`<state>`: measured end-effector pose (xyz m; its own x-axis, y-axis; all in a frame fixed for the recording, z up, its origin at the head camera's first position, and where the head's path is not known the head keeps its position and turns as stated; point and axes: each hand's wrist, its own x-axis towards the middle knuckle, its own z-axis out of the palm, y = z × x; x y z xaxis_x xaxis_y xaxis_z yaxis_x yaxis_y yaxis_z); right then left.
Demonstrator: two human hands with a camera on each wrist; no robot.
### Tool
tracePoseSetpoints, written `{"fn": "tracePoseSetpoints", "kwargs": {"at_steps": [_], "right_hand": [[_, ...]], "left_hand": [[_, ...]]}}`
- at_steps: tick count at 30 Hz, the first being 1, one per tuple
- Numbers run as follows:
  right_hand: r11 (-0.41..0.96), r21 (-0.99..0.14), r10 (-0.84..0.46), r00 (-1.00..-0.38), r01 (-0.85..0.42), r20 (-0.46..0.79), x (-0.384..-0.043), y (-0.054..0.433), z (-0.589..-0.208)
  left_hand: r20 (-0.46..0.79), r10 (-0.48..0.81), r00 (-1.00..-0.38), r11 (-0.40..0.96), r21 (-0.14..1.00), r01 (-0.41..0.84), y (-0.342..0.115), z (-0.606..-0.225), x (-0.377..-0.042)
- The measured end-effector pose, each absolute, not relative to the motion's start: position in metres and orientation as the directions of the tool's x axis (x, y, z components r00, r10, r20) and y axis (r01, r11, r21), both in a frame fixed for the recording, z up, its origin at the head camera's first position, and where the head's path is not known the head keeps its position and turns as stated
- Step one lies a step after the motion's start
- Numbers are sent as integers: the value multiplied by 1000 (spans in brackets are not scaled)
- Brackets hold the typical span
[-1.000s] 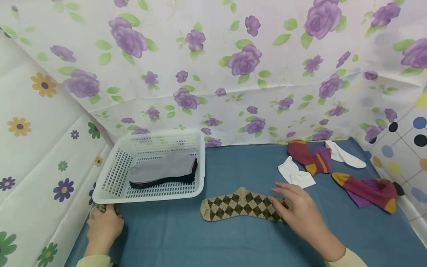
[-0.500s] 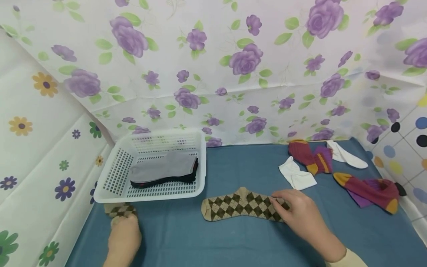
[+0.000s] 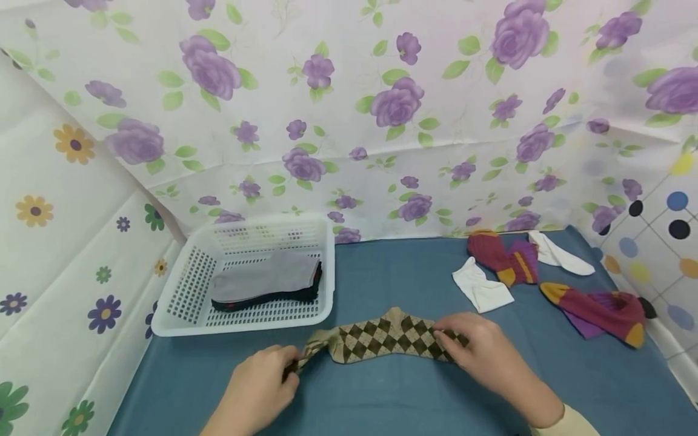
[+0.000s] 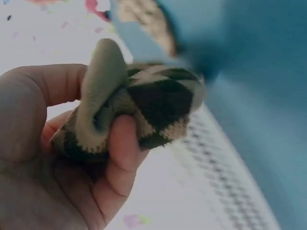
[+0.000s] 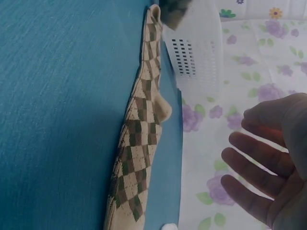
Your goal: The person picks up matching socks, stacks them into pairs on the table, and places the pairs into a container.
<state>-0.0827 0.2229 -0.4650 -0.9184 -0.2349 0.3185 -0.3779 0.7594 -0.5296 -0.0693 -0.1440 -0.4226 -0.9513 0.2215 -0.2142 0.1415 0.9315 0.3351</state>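
Observation:
A tan argyle sock with dark brown diamonds [image 3: 376, 340] lies stretched flat on the blue cloth. My left hand [image 3: 262, 384] grips a second argyle sock [image 3: 316, 346] of the same pattern, bunched, its far part overlapping the flat sock's toe in the head view. Up close in the left wrist view, thumb and fingers pinch this held sock [image 4: 160, 103] near a folded tan edge. Over the flat sock's right end is my right hand [image 3: 480, 351]. In the right wrist view its fingers [image 5: 254, 163] are loosely bent and hold nothing, apart from the sock.
A white perforated basket [image 3: 245, 327] stands at the back left, with folded grey and black socks [image 3: 267, 278] inside. To the right lie white socks [image 3: 482, 287] and maroon, purple and yellow socks [image 3: 605, 312]. Flowered sheets [image 3: 349, 121] rise behind and at the sides.
My left hand has brought the second argyle sock from beside the basket's front left corner rightward to the flat sock's toe. The right hand has stayed over the flat sock's right end.

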Motion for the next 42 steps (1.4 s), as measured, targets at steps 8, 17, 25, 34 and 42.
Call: {"fn": "tracePoseSetpoints", "kwargs": {"at_steps": [8, 17, 25, 34, 42], "right_hand": [[714, -555, -288, -902, -427, 322, -85, 216, -456], [747, -553, -255, -927, -369, 274, -90, 200, -443], [748, -569, -250, -939, -342, 236, -93, 189, -436], [571, -795, -265, -962, -205, 58, -101, 179, -432], [401, -902, -222, -972, -159, 72, -104, 182, -432]], "left_hand": [[72, 382, -921, 824, 425, 375, -103, -401, -66], [341, 483, -806, 571, 575, 586, -74, -405, -81], [428, 448, -785, 520, 590, 618, -57, -410, -95], [452, 515, -728, 471, 560, 681, -41, -414, -98], [465, 444, -766, 444, 629, 639, -37, -419, -99]]}}
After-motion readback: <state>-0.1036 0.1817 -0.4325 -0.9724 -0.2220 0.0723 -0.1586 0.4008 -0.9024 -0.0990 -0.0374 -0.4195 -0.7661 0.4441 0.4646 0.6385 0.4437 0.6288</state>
